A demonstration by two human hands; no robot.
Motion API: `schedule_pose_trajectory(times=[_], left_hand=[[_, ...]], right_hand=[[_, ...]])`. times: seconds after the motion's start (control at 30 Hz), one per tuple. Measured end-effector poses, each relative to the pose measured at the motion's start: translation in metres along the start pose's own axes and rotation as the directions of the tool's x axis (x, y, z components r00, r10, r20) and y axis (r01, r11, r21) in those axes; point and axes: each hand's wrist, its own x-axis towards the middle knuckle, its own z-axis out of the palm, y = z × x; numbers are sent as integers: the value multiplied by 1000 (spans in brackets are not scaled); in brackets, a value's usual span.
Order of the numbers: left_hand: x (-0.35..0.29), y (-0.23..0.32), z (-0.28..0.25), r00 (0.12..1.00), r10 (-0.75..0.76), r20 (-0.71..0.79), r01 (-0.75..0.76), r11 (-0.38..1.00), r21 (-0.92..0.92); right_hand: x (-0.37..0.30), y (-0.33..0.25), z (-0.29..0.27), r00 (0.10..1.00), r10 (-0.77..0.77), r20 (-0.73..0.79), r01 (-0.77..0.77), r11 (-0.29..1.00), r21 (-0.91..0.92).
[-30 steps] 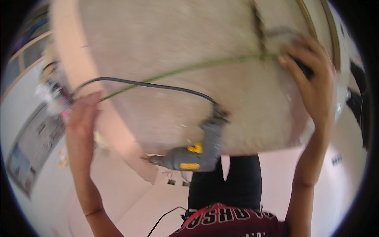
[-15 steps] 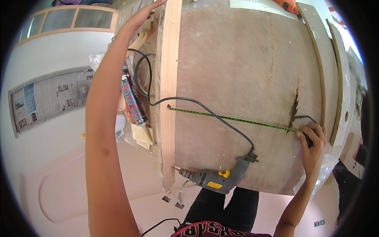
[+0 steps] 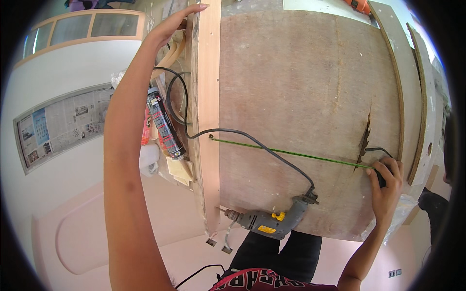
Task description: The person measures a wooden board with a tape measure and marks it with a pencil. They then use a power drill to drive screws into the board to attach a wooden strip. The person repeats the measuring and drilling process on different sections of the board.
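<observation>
Your left hand (image 3: 170, 29) has gone from the end of the green tape measure (image 3: 310, 156) to the far left; fingertips reach over, can't tell if it grips. Stained plywood sheet (image 3: 291, 87) fills the middle, ragged slot (image 3: 365, 138) toward its right. Pale wood strip (image 3: 209, 97) runs along its left side. Grey drill (image 3: 267, 224) lies near, bit toward the strip, black cord (image 3: 242, 133) crossing over the tape. Tape runs left to right, end on the strip, dark case grasped in your right hand (image 3: 390, 189). Best to slide the cord off, keep the blade taut, flat and square to the strip, and steady its end.
</observation>
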Motion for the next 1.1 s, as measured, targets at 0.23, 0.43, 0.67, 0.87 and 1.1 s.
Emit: schedule_pose_trajectory(times=[0.23, 0.43, 0.67, 0.87, 1.1], left_hand=[[18, -5, -9, 987, 22, 159, 11, 979, -206], [17, -1, -9, 989, -22, 146, 47, 985, -167], [9, 10, -6, 988, -100, 117, 118, 981, -155], [5, 15, -5, 990, -83, 116, 101, 983, -152], [10, 10, -7, 987, -87, 133, 108, 981, -160]], right_hand=[[0, 0, 1, 1000, -20, -8, 19, 999, -32], [-1, 0, 1, 1000, -9, -13, 8, 1000, -19], [-3, 1, 0, 1000, -8, -6, 8, 1000, -20], [-3, 2, 0, 1000, -15, -7, 15, 1000, -22], [-4, 3, 0, 1000, -14, -12, 13, 999, -42]])
